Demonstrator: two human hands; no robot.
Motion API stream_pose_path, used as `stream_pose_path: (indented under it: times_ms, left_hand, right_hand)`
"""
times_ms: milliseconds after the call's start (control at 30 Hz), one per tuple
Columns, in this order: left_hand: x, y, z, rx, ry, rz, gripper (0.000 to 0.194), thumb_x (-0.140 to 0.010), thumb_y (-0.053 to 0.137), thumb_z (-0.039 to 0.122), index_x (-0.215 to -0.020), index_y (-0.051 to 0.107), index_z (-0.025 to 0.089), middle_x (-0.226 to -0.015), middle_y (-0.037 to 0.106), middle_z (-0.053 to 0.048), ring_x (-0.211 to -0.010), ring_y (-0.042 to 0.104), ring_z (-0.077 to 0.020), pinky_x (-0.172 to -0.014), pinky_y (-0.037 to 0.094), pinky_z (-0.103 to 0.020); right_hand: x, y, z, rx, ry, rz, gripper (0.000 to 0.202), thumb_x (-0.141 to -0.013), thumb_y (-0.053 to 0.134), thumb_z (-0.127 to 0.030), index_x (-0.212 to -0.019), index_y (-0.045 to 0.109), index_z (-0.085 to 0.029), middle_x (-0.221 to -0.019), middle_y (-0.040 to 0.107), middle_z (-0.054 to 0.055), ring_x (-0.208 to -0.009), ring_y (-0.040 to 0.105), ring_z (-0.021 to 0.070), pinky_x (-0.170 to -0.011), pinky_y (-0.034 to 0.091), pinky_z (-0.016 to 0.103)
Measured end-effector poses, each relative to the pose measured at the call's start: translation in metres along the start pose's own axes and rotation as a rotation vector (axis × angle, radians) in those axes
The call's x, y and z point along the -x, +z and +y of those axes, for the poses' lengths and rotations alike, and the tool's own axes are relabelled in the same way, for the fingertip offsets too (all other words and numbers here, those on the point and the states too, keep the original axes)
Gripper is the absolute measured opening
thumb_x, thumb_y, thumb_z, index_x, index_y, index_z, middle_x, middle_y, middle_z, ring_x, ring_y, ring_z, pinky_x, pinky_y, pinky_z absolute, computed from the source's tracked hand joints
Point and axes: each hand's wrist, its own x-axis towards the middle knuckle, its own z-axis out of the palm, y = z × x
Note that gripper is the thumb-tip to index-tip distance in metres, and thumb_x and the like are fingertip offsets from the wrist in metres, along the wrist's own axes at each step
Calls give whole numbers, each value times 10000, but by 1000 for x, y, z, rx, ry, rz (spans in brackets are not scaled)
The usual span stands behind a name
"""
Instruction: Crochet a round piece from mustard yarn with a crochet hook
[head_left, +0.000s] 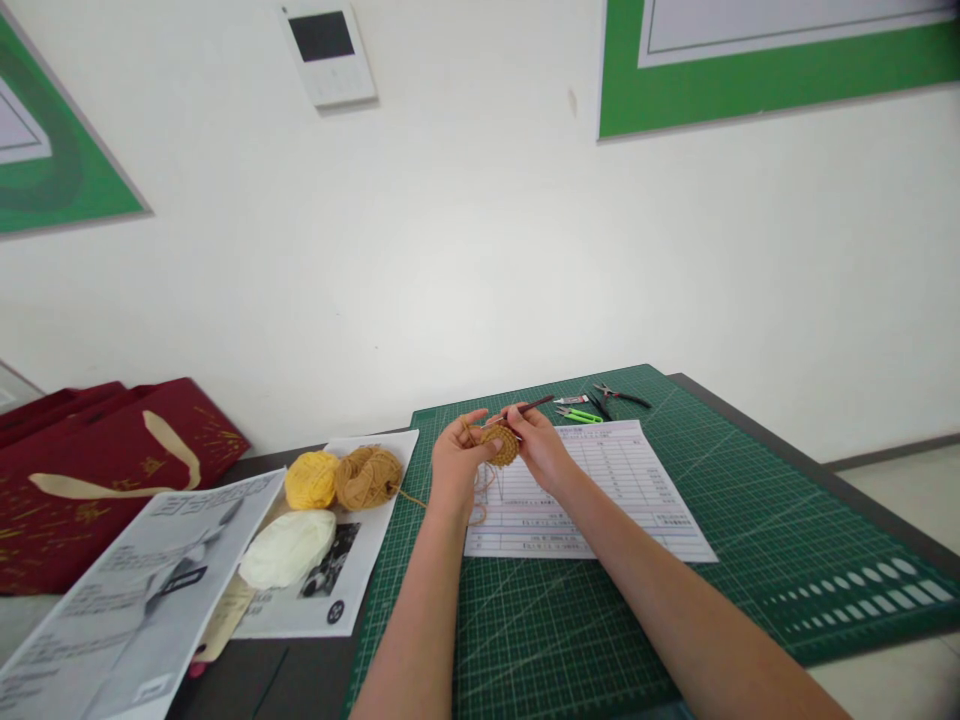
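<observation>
My left hand (pixel 459 452) pinches a round brown crochet piece (pixel 504 447) by its left side, with brown yarn running over the fingers. A crochet hook (pixel 536 404) with a dark handle is in my right hand (pixel 534 440), its tip end close to the top of the piece. The fingers of both hands nearly meet around it. From the brown yarn ball (pixel 369 477) a strand leads across to my left hand, and loose loops hang below the piece. Beneath both hands lies a printed chart sheet (pixel 637 500).
A green cutting mat (pixel 540 620) covers much of the table. Green thread snips (pixel 579 415), pliers (pixel 624 395) and a small tube (pixel 572 400) lie behind the hands. Yellow yarn (pixel 311 480), white yarn (pixel 289 550), printed papers (pixel 142 590) and red bags (pixel 90 480) are at left.
</observation>
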Motion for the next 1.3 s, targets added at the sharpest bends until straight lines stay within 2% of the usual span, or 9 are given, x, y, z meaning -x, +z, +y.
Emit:
stream_pose_path:
  times_ms: [533,733,900,1300]
  left_hand:
    - [-6,-4,-4,58,-74,38,249,-933,641,292,-1145,644,163,-1056,698,-63,-809,686,-189,-688,594,-372]
    - [-7,-4,-3,74,-51,61,277,-932,641,299,-1176,635,169,-1110,689,-75,-861,687,-205,-726,595,-396]
    - [-3,-2,1,83,11,62,313,-930,643,287,-1222,614,179,-1137,680,-77,-872,685,-208,-734,595,-401]
    - [3,6,4,78,49,-121,312,-934,637,306,-1217,620,176,-1151,683,-86,-894,688,-220,-747,595,-416]
  right_hand:
    - [-7,-10,9,-95,5,73,272,-962,610,-336,-1172,625,-164,-1116,678,69,-885,684,184,-752,594,368]
    - [-8,-11,7,-51,-10,41,259,-963,610,-334,-1155,630,-162,-1090,683,63,-857,683,175,-731,593,353]
    - [-6,-9,-2,52,-13,-25,245,-961,615,-324,-1144,635,-163,-1082,685,61,-854,682,173,-729,593,350]
    - [-6,-31,-49,305,86,-134,222,-950,635,-295,-1120,641,-154,-1062,687,54,-840,682,168,-715,593,341]
